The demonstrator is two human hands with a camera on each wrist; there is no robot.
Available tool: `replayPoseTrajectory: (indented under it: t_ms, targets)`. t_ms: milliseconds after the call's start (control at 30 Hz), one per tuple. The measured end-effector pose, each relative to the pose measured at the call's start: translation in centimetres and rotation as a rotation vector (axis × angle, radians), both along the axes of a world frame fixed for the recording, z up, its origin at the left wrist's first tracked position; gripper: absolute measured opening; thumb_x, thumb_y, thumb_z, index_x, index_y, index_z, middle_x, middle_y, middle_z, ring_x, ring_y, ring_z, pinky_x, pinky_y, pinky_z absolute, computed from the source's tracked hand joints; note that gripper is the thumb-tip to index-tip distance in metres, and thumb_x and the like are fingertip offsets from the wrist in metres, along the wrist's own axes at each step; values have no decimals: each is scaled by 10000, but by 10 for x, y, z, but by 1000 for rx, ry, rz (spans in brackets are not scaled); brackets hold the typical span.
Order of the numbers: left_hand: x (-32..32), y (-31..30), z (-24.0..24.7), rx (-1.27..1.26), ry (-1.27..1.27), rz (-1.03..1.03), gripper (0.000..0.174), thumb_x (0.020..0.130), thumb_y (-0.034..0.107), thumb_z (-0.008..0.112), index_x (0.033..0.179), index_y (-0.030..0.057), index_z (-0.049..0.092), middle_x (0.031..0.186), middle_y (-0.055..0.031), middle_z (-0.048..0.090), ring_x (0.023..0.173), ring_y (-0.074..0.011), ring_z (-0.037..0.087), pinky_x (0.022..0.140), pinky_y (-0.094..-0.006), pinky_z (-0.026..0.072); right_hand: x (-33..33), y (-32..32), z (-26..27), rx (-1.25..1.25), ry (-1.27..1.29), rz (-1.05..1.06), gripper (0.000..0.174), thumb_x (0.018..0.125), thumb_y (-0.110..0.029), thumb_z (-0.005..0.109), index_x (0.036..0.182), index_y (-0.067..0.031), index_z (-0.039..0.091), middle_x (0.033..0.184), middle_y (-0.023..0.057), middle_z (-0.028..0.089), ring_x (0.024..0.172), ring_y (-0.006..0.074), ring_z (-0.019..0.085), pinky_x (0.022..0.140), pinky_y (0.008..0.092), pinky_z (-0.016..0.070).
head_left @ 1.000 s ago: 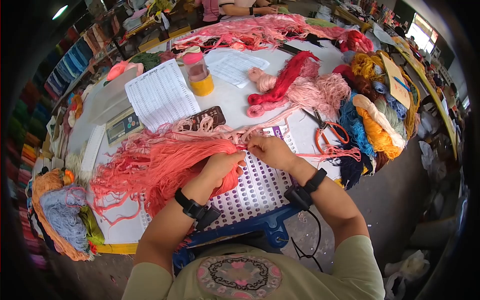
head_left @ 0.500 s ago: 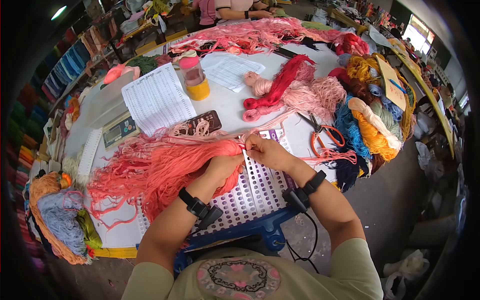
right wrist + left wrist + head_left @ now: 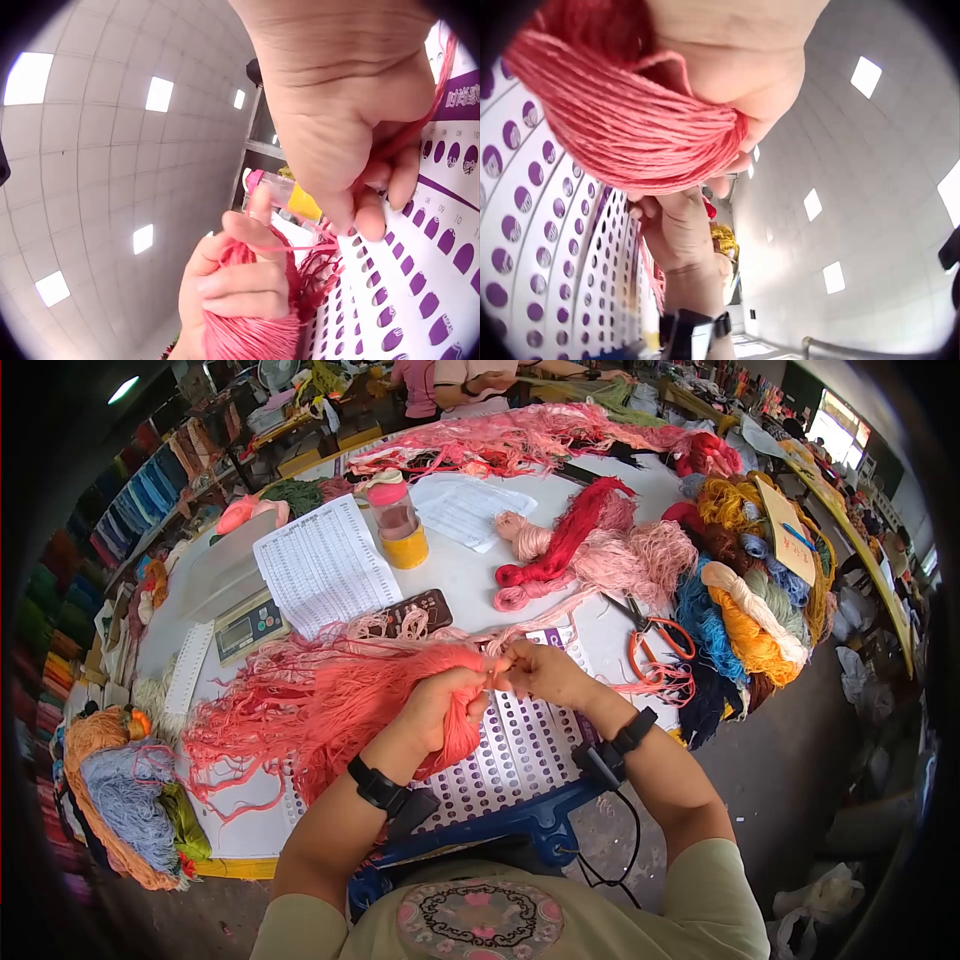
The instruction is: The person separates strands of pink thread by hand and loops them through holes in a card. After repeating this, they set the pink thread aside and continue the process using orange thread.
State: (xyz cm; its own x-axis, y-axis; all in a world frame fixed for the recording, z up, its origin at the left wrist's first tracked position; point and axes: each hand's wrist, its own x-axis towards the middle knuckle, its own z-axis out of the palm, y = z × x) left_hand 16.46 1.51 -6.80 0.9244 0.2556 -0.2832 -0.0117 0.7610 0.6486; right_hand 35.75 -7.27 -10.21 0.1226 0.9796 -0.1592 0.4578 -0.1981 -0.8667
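My left hand (image 3: 440, 705) grips one end of a coral-pink skein of thread (image 3: 355, 705), which spreads left over the table. In the left wrist view, the looped strands (image 3: 637, 127) curve beneath that hand. My right hand (image 3: 552, 678) is close beside it, thumb and fingertips pinched together. A thin pink strand (image 3: 292, 248) runs from the left index finger to the right fingertips in the right wrist view. Some redder thread (image 3: 409, 135) passes through the curled right fingers. Both hands are over a white card sheet (image 3: 510, 750) with rows of purple-edged holes.
Orange-handled scissors (image 3: 660, 645) lie to the right, near a multicoloured yarn heap (image 3: 750, 600). Behind the skein are a phone (image 3: 418, 614), printed sheets (image 3: 325, 565), a digital scale (image 3: 250, 628) and a pink-lidded bottle (image 3: 395, 525). More pink yarn (image 3: 520, 435) lines the far edge.
My left hand has turned slightly, its thumb and index finger now raised toward the right fingertips. A pale strip between my hands no longer shows. The person opposite has spread their arms.
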Motion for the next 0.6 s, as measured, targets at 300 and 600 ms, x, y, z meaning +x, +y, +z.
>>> replayPoseTrajectory:
  t_ms: [300,600]
  targets:
    - [12,-3,-21,807,415,63,142,909,156,539,932,40,619,774,-50,611,629,-111,548,585,-274,460,10,6,-30,122,265,116,202,827,-151,712,934,-25,595,792,25,627,722,118,581,646,239,463]
    - [-168,109,62,96,-14,737,108,873,132,583,815,42,596,633,-8,525,523,-66,443,512,-214,420,-6,3,9,-24,-208,17,273,719,-245,758,851,-49,621,800,111,657,770,251,642,701,338,493]
